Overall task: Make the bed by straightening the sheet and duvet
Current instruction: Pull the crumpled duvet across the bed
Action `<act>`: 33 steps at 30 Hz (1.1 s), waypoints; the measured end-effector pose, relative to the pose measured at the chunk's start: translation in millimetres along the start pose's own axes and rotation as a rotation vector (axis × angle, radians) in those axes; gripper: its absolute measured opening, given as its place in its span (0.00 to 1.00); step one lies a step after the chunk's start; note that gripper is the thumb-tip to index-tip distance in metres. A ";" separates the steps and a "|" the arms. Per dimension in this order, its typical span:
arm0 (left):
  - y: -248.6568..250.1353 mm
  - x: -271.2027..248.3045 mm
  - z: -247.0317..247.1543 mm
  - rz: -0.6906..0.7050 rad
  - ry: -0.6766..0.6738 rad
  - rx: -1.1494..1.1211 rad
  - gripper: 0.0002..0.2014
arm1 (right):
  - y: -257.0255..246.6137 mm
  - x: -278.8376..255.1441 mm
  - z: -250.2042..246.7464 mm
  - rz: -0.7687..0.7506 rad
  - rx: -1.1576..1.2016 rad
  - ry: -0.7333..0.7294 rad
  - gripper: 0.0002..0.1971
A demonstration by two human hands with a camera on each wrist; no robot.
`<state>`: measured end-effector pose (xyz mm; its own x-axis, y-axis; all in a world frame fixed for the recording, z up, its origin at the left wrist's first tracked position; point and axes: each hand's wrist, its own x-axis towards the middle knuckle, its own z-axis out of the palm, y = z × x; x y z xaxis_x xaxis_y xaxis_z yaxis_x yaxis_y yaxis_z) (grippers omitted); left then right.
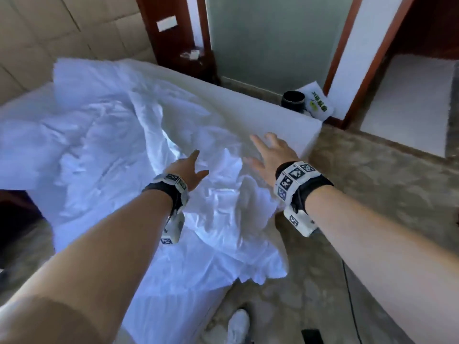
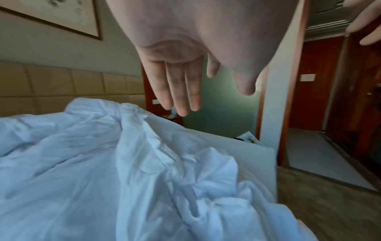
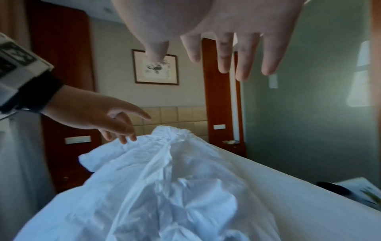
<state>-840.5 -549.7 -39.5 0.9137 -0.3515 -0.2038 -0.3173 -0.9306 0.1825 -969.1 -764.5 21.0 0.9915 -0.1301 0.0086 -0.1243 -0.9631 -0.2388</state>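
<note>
A crumpled white duvet [image 1: 104,150] lies bunched across the bed, its near corner spilling over the foot toward the floor [image 1: 248,259]. To its right the flat white sheet [image 1: 260,112] on the mattress is bare up to the far corner. My left hand [image 1: 191,167] hovers over the duvet's folds, fingers straight and holding nothing; the left wrist view shows the same hand [image 2: 181,91] above the duvet [image 2: 103,171]. My right hand [image 1: 268,150] is spread open above the sheet near the bed's right edge, also empty, as the right wrist view shows [image 3: 233,53].
A padded beige headboard [image 1: 49,38] backs the bed. Beyond the far side stand a dark bin [image 1: 293,99] and a white bag [image 1: 316,101] on the floor by a frosted glass panel [image 1: 273,38]. Carpet [image 1: 372,184] runs along the right. My white shoe [image 1: 238,326] is at the bed's foot.
</note>
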 end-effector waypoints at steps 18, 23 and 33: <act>115.2 186.7 -85.4 0.007 0.234 -0.163 0.34 | 98.6 195.1 -91.5 -0.143 -0.165 0.114 0.31; 88.3 215.9 -84.4 -0.175 0.245 -0.144 0.34 | 111.1 270.2 -78.7 -0.250 -0.131 0.061 0.32; 53.2 196.5 -90.5 -0.659 0.358 -0.169 0.33 | 55.5 396.0 -44.0 -0.702 -0.098 -0.061 0.31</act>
<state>-654.9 -659.1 17.1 0.9361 0.3518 -0.0029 0.3384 -0.8979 0.2815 -585.1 -879.8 53.9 0.8388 0.5395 0.0735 0.5445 -0.8318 -0.1084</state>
